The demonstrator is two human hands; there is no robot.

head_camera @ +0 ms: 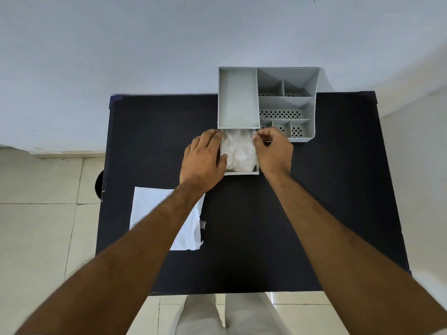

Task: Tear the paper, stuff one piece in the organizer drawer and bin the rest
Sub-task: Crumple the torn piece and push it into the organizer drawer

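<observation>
A grey desk organizer (287, 102) stands at the far edge of the black table (302, 213). Its drawer (242, 173) is pulled out toward me, with a crumpled white piece of paper (239, 151) lying inside. My left hand (203, 158) grips the drawer's left wall, thumb resting on the paper. My right hand (273, 151) holds the drawer's right wall with curled fingers. A second torn white piece of paper (154, 209) lies flat at the table's left, partly hidden by my left forearm.
A dark round object (98, 182), partly hidden by the table, sits on the tiled floor by the table's left edge. A pale wall rises behind the organizer. My trousered legs show below the table's near edge.
</observation>
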